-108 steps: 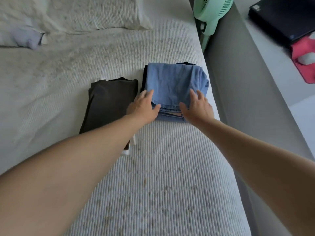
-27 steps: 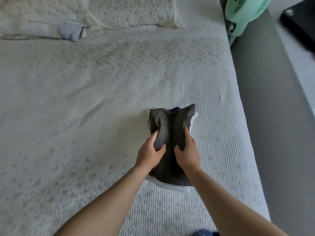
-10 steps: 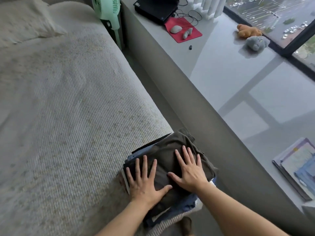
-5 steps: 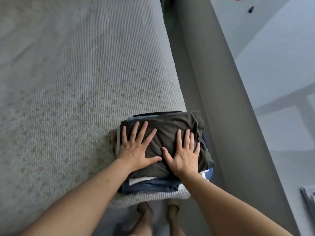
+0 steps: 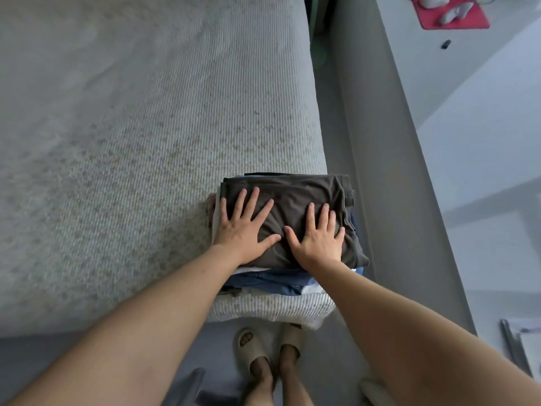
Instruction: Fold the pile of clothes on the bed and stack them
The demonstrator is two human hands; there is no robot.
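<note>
A stack of folded clothes sits at the near right corner of the bed (image 5: 131,148). Its top piece is a dark grey-brown folded garment (image 5: 292,194). Under it, blue denim (image 5: 272,281) and white layers show at the front edge. My left hand (image 5: 244,227) lies flat on the left half of the top garment with fingers spread. My right hand (image 5: 317,238) presses flat on the right half, fingers straight. The two thumbs almost meet in the middle.
The bed's right edge drops to a narrow grey floor gap beside a long grey ledge (image 5: 395,171). A red mouse pad (image 5: 450,13) lies on the ledge at top right. My feet in beige slippers (image 5: 263,347) stand below the bed's near edge.
Both hands stay flat on the top garment of the stack. The view has tilted down slightly, so my feet show more. The stack has not moved.
</note>
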